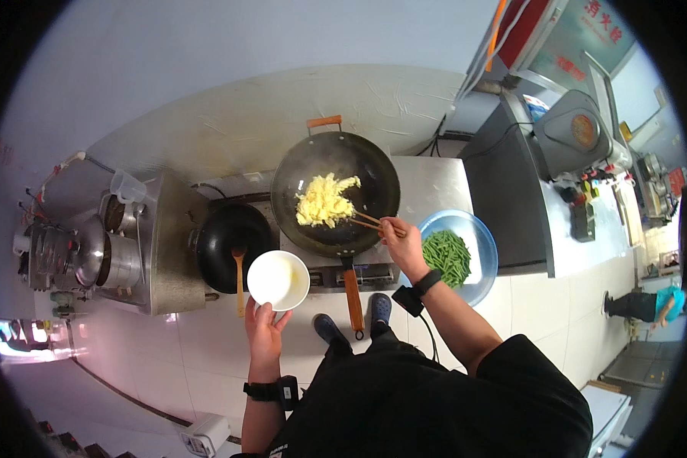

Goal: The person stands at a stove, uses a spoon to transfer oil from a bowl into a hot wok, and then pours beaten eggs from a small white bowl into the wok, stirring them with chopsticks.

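Note:
Yellow scrambled egg (pixel 324 201) lies in a soft heap in a large dark wok (pixel 338 151) with a wooden handle (pixel 353 300) pointing towards me. My right hand (pixel 402 243) grips a pair of wooden chopsticks (pixel 368 220), whose tips reach the egg's lower right edge. By its rim, my left hand (pixel 265 335) holds a white bowl (pixel 278 280), which has a little yellowish residue inside. The bowl is left of the wok handle, partly in front of a smaller black wok (pixel 223 235) holding a wooden spatula (pixel 239 277).
Cut green beans (pixel 446 257) lie in a blue translucent basin (pixel 488 252) by my right wrist. Metal pots (pixel 119 260) stand on a steel counter at left. A grey appliance (pixel 572 134) sits on the right counter. Another person (pixel 647 303) stands far right.

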### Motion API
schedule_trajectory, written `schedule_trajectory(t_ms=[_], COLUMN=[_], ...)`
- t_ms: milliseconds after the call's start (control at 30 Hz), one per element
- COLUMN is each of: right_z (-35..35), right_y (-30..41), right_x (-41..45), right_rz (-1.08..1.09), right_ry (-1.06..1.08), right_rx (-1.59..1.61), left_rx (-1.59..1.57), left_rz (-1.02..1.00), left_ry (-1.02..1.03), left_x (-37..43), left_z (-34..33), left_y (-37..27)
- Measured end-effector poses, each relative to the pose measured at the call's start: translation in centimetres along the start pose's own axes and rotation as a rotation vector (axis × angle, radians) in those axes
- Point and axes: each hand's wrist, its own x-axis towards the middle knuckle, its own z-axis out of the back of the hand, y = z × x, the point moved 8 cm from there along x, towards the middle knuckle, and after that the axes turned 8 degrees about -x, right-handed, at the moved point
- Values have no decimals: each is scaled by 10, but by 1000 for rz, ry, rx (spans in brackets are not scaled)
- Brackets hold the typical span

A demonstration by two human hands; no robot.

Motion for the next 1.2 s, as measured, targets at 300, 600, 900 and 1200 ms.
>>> schedule_trajectory(t_ms=[300, 600, 900, 1200], right_z=[30, 141, 259, 391], right_y=[-10, 5, -27, -92], right_x=[-21, -67, -44, -99], right_rz=[-120, -328, -234, -251], right_ry=[-28, -128, -222, -394], right_rx=[174, 1031, 1122, 1006], left_rx=[9, 4, -45, 18], left_rz=[158, 416, 375, 454], left_ry=[133, 236, 416, 352], left_x=[21, 12, 24, 179], left_z=[-43, -133, -264, -347], left_y=[36, 103, 180, 302])
